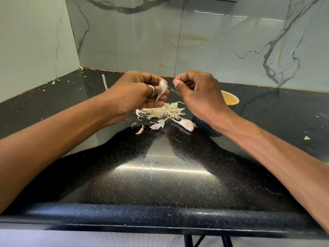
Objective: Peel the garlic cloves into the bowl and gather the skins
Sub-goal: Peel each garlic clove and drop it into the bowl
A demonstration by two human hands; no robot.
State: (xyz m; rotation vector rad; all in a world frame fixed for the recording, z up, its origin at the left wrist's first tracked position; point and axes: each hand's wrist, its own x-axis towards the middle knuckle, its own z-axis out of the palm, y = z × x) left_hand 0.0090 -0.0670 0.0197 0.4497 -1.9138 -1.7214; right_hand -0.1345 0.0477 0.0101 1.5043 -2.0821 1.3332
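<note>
Now, above the black counter (160,175), my left hand (140,93) grips a clove (162,89) between thumb and fingers, tip pointing down. My right hand (197,93) is curled tight just right of it, pinching what looks like a thin blade (173,90) that reaches toward the clove. Below my hands lies a pile of skins (160,111), with a second clove (187,123) at its near right edge. The bowl (229,99) sits to the right, partly hidden behind my right hand. To peel well, I should catch only the papery skin, draw it off in strips, and keep my thumb clear.
</note>
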